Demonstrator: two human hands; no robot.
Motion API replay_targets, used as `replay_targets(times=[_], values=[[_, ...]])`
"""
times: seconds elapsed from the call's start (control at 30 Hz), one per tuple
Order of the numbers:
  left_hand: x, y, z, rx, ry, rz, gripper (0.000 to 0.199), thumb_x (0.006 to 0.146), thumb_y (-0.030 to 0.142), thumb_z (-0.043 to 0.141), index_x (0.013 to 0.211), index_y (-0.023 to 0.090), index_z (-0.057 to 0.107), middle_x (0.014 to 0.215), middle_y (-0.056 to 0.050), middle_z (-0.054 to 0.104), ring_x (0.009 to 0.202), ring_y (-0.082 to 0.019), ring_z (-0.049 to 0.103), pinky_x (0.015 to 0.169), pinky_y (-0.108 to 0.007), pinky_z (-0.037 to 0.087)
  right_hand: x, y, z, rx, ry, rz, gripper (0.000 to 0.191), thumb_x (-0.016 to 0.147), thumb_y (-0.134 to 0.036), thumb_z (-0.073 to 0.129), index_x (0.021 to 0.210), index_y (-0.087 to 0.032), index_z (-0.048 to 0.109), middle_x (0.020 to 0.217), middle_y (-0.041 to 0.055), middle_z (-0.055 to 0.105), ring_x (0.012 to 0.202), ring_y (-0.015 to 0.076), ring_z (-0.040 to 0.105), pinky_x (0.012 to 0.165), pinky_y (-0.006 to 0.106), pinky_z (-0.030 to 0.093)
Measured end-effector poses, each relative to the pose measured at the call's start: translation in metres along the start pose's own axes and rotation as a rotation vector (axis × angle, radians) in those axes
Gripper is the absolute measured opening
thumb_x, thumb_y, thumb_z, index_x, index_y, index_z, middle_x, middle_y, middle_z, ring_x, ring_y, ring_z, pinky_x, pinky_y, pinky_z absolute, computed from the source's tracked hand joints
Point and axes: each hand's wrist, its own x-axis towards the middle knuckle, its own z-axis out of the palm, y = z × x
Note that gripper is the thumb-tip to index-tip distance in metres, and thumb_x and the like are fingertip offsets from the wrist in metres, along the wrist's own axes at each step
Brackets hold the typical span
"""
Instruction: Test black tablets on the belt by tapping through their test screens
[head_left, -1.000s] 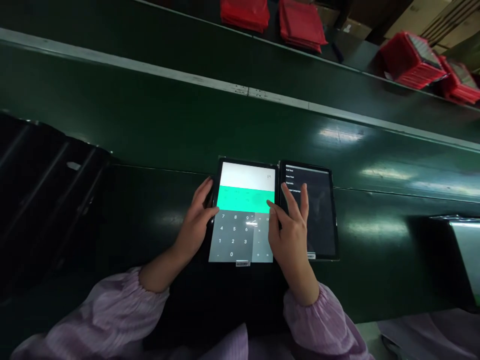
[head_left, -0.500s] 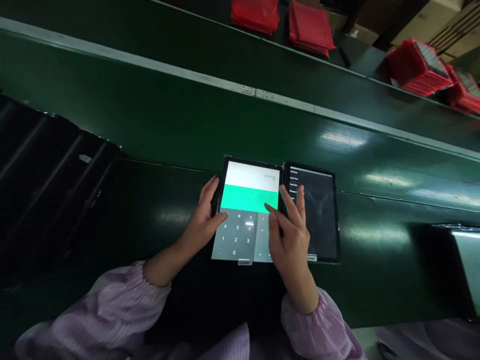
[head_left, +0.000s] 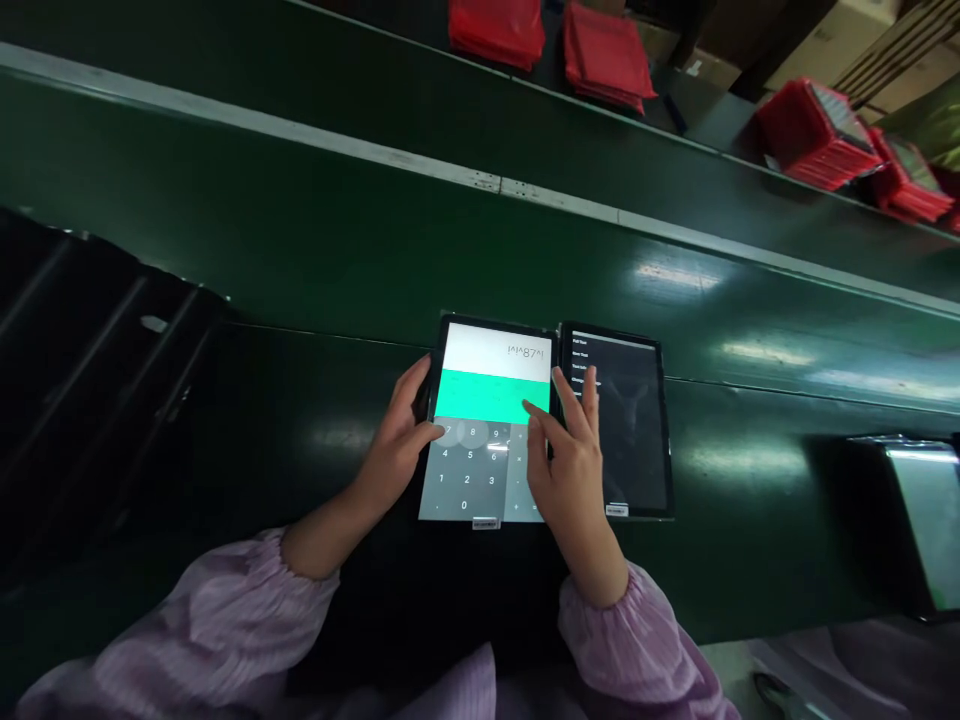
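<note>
In front of me is a tablet [head_left: 487, 470] with a lit calculator screen: white display on top, a green band below it, grey number keys under that. My left hand [head_left: 396, 435] grips its left edge, the thumb over the screen by the 7 key and the fingers partly hidden along the side. Over the right part of the screen is my right hand [head_left: 570, 450], holding nothing. Its index finger points at the green band and its other fingers are apart. A second tablet [head_left: 634, 430], with a dark screen and a text list, lies beside the first on the right.
The dark green bench [head_left: 300, 240] has a pale metal strip [head_left: 360, 152] across it. Beyond are red pouches [head_left: 607, 55] and red-wrapped stacks [head_left: 817, 135]. A black ribbed tray [head_left: 97, 330] stands at left, and a stack of screened devices [head_left: 926, 510] at right.
The calculator display now shows a longer line of characters, and round highlights appear at the 7 and 8 keys. The view has shifted slightly; both hands stay at the tablet.
</note>
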Motion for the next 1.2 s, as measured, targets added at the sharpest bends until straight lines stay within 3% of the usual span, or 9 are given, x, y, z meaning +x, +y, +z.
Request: replay_targets(times=[0.17,0.33,0.53,0.7,0.83,0.93,1.0,1.1,1.2], values=[[-0.003,0.0,0.001,0.038,0.052,0.033,0.08,0.077,0.035,0.07,0.154,0.018,0.056,0.168,-0.012,0.051,0.162,-0.038,0.037,0.135,-0.053,0.031,-0.002,0.004,-0.001,-0.027,-0.017,-0.07,0.037,0.109,-0.018,0.047,0.124,-0.023,0.081,0.166,0.0121,0.053,0.17,0.0399,0.014,0.126,0.077,0.036],[-0.004,-0.001,-0.002,0.07,0.021,0.021,0.078,0.081,0.036,0.071,0.156,0.021,0.055,0.168,-0.01,0.051,0.161,-0.04,0.039,0.132,-0.055,0.036,0.008,0.054,-0.026,-0.116,0.171,0.021,0.032,0.109,-0.025,0.051,0.121,-0.024,0.08,0.169,0.0095,0.049,0.17,0.0442,0.012,0.127,0.083,0.026],[0.018,0.0,-0.001,0.085,0.084,0.092,0.068,0.082,0.034,0.069,0.15,0.025,0.064,0.164,-0.007,0.056,0.163,-0.036,0.035,0.136,-0.052,0.028,0.02,0.096,-0.033,-0.102,0.07,0.097,0.035,0.11,-0.038,0.051,0.126,-0.025,0.08,0.172,0.0102,0.042,0.168,0.0507,0.002,0.124,0.09,0.017],[0.046,0.006,0.006,0.044,0.133,0.133,0.064,0.077,0.031,0.069,0.14,0.023,0.071,0.162,-0.008,0.058,0.161,-0.033,0.04,0.136,-0.049,0.028,0.02,0.121,-0.049,-0.084,0.134,0.187,0.047,0.11,-0.052,0.044,0.124,-0.027,0.081,0.157,0.0127,0.061,0.161,0.0432,0.035,0.124,0.077,0.035],[0.062,0.012,0.011,0.059,0.15,0.14,0.066,0.073,0.031,0.069,0.138,0.022,0.072,0.158,-0.008,0.063,0.158,-0.034,0.044,0.136,-0.048,0.028,0.013,0.149,-0.066,-0.056,0.104,0.437,0.057,0.106,-0.059,0.043,0.134,-0.021,0.076,0.135,0.0177,0.074,0.131,0.0375,0.067,0.111,0.064,0.053],[0.068,0.016,0.013,0.087,0.15,0.15,0.065,0.074,0.032,0.068,0.138,0.022,0.072,0.154,-0.007,0.066,0.157,-0.035,0.045,0.136,-0.049,0.028,0.008,0.152,-0.069,-0.026,0.065,0.548,0.058,0.105,-0.059,0.046,0.134,-0.019,0.075,0.119,0.0168,0.08,0.111,0.0348,0.075,0.099,0.059,0.06],[0.069,0.018,0.015,0.086,0.151,0.156,0.066,0.075,0.033,0.067,0.14,0.02,0.071,0.154,-0.008,0.066,0.156,-0.035,0.047,0.135,-0.049,0.029,0.006,0.138,-0.068,-0.057,0.117,0.419,0.048,0.106,-0.054,0.049,0.126,-0.023,0.079,0.12,0.0142,0.08,0.115,0.0353,0.073,0.099,0.059,0.06],[0.068,0.02,0.016,0.07,0.153,0.139,0.069,0.074,0.033,0.067,0.14,0.018,0.071,0.154,-0.01,0.066,0.151,-0.037,0.052,0.134,-0.051,0.033,0.006,0.099,-0.063,-0.062,0.173,0.023,0.032,0.107,-0.037,0.056,0.105,-0.027,0.085,0.132,0.0086,0.078,0.141,0.0368,0.06,0.109,0.062,0.057],[0.066,0.021,0.018,0.046,0.161,0.127,0.065,0.074,0.031,0.066,0.137,0.019,0.072,0.15,-0.01,0.069,0.148,-0.038,0.056,0.131,-0.052,0.039,0.005,0.06,-0.054,0.072,0.035,-0.263,0.029,0.105,-0.023,0.058,0.096,-0.025,0.086,0.139,0.0074,0.075,0.152,0.0364,0.051,0.115,0.061,0.056]])
